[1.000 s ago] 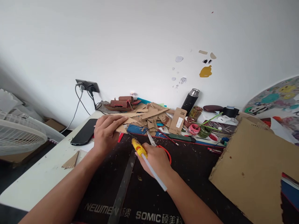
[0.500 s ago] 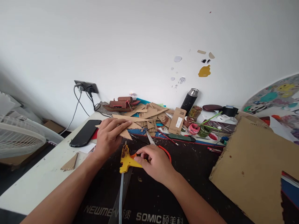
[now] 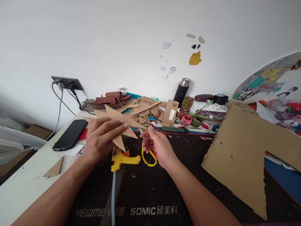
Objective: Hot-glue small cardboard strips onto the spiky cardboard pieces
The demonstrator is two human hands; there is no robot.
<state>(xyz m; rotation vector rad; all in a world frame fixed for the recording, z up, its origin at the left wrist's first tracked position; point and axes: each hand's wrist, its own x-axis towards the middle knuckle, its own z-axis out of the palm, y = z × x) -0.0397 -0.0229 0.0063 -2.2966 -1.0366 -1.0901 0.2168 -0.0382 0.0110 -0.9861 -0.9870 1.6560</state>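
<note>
My left hand (image 3: 101, 138) is closed on a spiky, star-like piece of cardboard (image 3: 122, 120), its fingers lying across the top. Below its points a yellow glue gun (image 3: 124, 159) lies on the black mat, and a pale glue stick (image 3: 113, 197) trails from its back. My right hand (image 3: 158, 146) hovers just right of the cardboard, thumb raised and fingers loosely bent, with nothing visible in them. Under and beside that hand rest scissors (image 3: 149, 164) with yellow and red handles, partly hidden by it.
Cardboard scraps (image 3: 147, 108) are heaped at the back beside a brown model boat (image 3: 108, 102). Paint jars (image 3: 187, 120) and a black thermos (image 3: 181, 92) stand behind the mat. A large cardboard sheet (image 3: 240, 150) lies right, a phone (image 3: 70, 135) left.
My right hand has let go of the glue gun, which now lies on the mat, and has moved beside the cardboard. My left hand has raised the spiky cardboard into fuller view.
</note>
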